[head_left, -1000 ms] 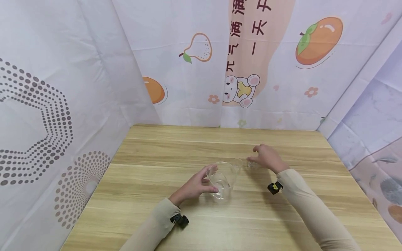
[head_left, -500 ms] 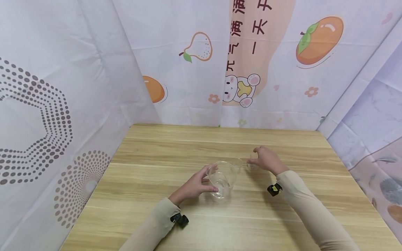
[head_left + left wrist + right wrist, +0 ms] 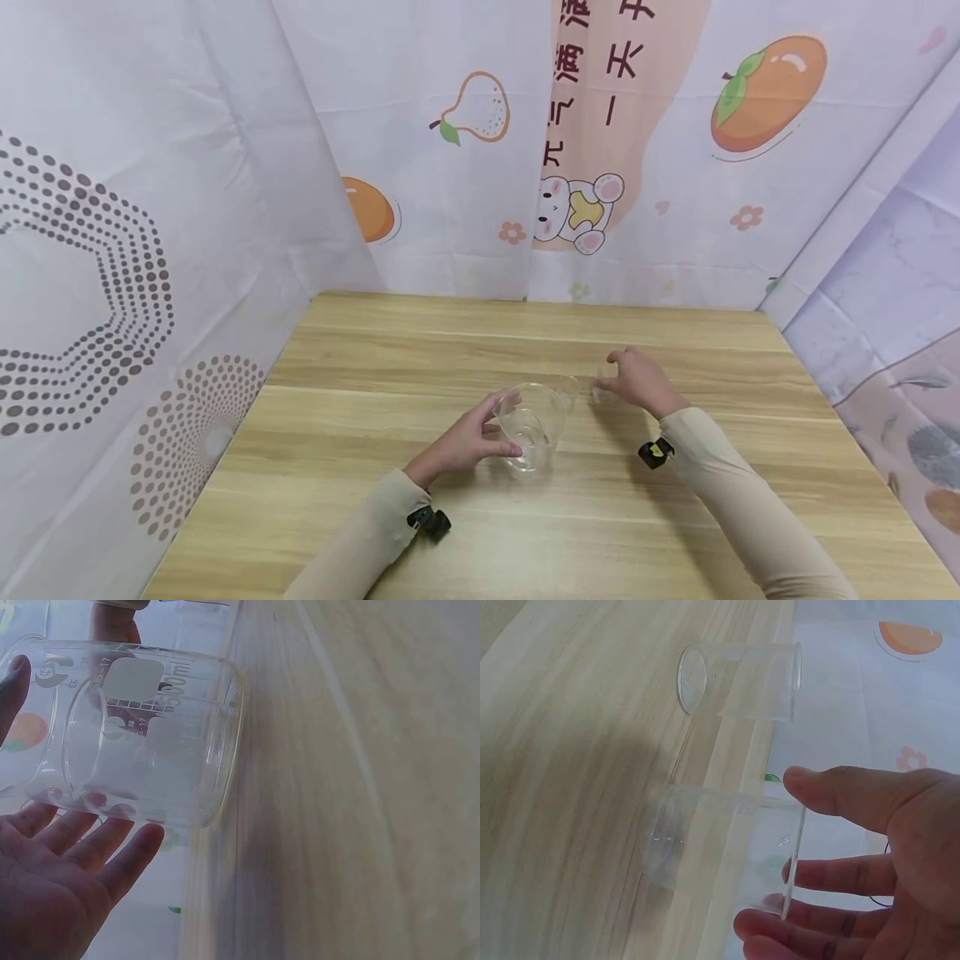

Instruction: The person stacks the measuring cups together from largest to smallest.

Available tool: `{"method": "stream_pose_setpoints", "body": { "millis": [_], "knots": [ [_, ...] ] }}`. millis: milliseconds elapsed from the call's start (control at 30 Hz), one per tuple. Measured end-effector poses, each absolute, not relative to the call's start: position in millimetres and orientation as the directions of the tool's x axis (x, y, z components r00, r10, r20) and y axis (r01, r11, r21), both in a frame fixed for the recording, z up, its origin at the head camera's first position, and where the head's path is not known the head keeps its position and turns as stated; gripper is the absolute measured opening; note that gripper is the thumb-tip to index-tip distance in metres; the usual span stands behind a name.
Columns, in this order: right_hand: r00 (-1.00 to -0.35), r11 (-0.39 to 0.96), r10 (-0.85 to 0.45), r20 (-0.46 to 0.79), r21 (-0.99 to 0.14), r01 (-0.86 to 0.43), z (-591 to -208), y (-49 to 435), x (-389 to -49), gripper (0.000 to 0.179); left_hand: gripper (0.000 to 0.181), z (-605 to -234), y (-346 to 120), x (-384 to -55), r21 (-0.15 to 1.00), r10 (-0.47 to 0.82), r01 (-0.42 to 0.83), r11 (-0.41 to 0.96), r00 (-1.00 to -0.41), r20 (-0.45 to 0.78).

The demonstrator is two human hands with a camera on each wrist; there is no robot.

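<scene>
My left hand [image 3: 468,437] curls round a large clear glass beaker [image 3: 154,742] marked 500ml, thumb on one side and fingers on the other. In the head view this large beaker [image 3: 528,429] is mouth up on the table. To its right, my right hand [image 3: 641,382] holds a small clear beaker [image 3: 712,840] near the rim, thumb and fingers on opposite sides. The small beaker is faint in the head view, partly behind the fingers. Between the two stands another small clear vessel [image 3: 742,682], which no hand touches.
All the vessels are on a wood-grain table [image 3: 360,492]. Printed white curtains [image 3: 420,167] rise at its back edge and left side, with another curtain [image 3: 907,292] on the right. Each wrist wears a small black camera [image 3: 431,525].
My right fingers have shifted slightly at the small beaker, whose outline now shows more clearly. The left hand and the large beaker stay in place. The head view has tilted a little.
</scene>
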State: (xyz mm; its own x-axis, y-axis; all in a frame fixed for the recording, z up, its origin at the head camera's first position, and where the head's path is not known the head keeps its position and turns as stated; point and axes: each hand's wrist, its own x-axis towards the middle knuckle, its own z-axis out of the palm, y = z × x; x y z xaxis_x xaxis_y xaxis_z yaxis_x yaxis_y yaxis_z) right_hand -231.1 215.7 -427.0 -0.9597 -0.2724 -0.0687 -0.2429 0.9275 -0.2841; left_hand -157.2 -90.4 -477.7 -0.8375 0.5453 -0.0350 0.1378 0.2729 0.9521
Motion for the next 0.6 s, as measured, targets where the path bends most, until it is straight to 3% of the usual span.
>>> {"method": "stream_pose_setpoints", "body": {
  "millis": [600],
  "knots": [
    [-0.959,0.927,-0.270,-0.080,-0.292,-0.237,-429.6,217.6,-235.0,0.053,0.086,-474.5,-90.0,-156.8,0.953,0.541,0.123,0.276,-0.840,-0.048]
  ]
}}
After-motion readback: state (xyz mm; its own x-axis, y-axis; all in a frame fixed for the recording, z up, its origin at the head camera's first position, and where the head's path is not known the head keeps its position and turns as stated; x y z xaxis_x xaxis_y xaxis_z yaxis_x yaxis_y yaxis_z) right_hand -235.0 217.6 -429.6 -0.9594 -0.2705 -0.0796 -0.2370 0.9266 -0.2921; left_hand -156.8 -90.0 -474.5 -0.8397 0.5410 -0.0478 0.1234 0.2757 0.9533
